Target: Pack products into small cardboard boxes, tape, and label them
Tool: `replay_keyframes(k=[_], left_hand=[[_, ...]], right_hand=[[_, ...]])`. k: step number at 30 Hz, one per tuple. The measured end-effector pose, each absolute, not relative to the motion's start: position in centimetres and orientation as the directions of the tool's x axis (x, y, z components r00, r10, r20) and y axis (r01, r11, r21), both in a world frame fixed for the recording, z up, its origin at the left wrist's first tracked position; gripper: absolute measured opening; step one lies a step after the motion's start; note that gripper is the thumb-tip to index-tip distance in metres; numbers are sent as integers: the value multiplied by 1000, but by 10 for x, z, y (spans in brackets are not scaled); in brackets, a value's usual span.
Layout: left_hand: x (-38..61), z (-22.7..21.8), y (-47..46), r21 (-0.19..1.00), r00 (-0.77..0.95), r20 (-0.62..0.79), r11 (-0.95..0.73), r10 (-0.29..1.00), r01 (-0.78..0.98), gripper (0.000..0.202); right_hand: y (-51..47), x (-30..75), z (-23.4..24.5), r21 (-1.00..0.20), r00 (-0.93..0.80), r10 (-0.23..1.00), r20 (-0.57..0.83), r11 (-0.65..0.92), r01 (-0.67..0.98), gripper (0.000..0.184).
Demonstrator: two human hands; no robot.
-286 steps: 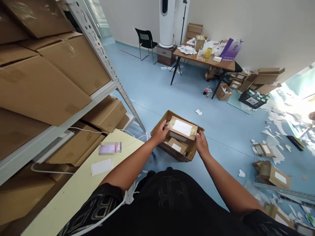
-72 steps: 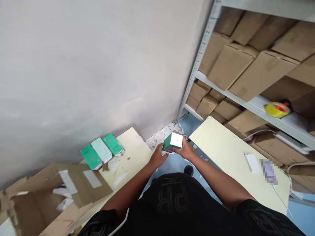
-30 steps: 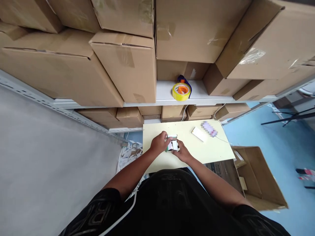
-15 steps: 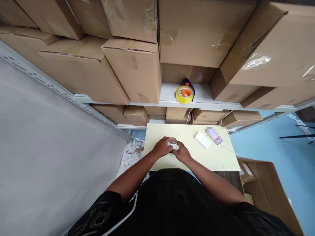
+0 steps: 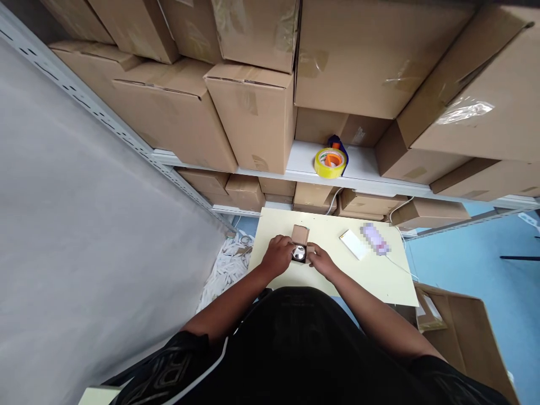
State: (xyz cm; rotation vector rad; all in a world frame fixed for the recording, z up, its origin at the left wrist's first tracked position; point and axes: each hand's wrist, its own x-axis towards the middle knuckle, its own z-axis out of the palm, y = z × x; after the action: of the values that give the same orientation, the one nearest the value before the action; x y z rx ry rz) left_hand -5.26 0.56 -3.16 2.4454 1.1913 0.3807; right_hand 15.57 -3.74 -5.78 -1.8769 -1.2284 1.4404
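Observation:
A small cardboard box stands on the pale yellow table in front of me, its lid flap up at the far side. Inside it shows a round, shiny silver object; its kind is not clear. My left hand grips the box's left side, fingers curled at its rim. At the right, my right hand pinches a side flap of the same box. The undersides of both hands' fingers are partly hidden.
A white flat box and a blurred purple item with a cable lie to the right. Yellow tape sits on the shelf among stacked cartons. A large open carton stands at right, white scraps at left.
The small box has been opened: its lid flap is now up and the silver object shows inside. My hands have moved apart to its two sides. The view has shifted left.

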Motion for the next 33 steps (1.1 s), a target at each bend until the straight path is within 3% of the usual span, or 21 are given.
replay_keyframes(k=[3,5,10,15,21,25,29,33], left_hand=[[-49,-19,8,371,658,11,-614,753,696,17],[-46,-10,10,321,665,-36,-622,746,715,22],[-25,7,20,210,564,-254,-524,786,825,41],[0,16,27,155,562,-389,-549,730,821,53],[-8,31,33,190,604,-296,-574,740,796,42],[-19,36,33,224,680,-310,-644,665,731,39],[-21,31,22,153,604,-304,-588,737,795,37],[-19,20,12,168,581,-303,-558,755,813,38]], right_hand=[[-47,162,-71,-828,30,859,-511,-501,254,55],[-50,161,-76,-860,-17,886,-464,-445,250,62],[-52,148,-76,-850,-93,908,-409,-342,401,94],[-53,137,-84,-760,26,949,-313,-267,592,73],[-55,136,-95,-695,36,957,-287,-234,680,59],[-51,129,-90,-655,25,964,-264,-198,729,58],[-48,119,-83,-631,39,962,-272,-209,747,51],[-51,115,-77,-615,41,955,-295,-222,757,49]])
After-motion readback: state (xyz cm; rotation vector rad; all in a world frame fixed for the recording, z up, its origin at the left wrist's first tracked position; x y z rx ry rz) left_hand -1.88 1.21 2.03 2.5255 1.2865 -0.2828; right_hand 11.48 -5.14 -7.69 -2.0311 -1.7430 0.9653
